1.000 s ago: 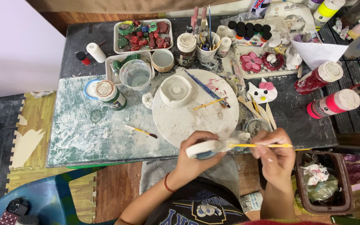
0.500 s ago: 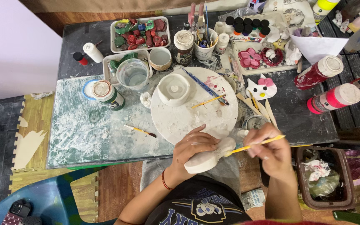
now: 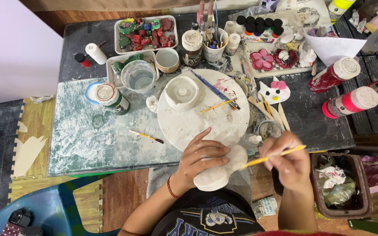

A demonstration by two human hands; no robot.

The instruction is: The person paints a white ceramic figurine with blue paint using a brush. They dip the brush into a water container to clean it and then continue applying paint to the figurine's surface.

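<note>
Left hand point(image 3: 200, 155): we curl our fingers over a white clay figure point(image 3: 222, 169), gripping it at the table's near edge.
Right hand point(image 3: 287, 159): we pinch a yellow-handled brush point(image 3: 273, 156), its tip at the figure.
Turntable point(image 3: 189, 124): a round white disc just beyond our hands.

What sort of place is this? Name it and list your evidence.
Likely a home craft or pottery-painting workspace: a paint-smeared table, a round turntable with brushes, a cup of brushes, and a white clay piece held in the left hand.
</note>
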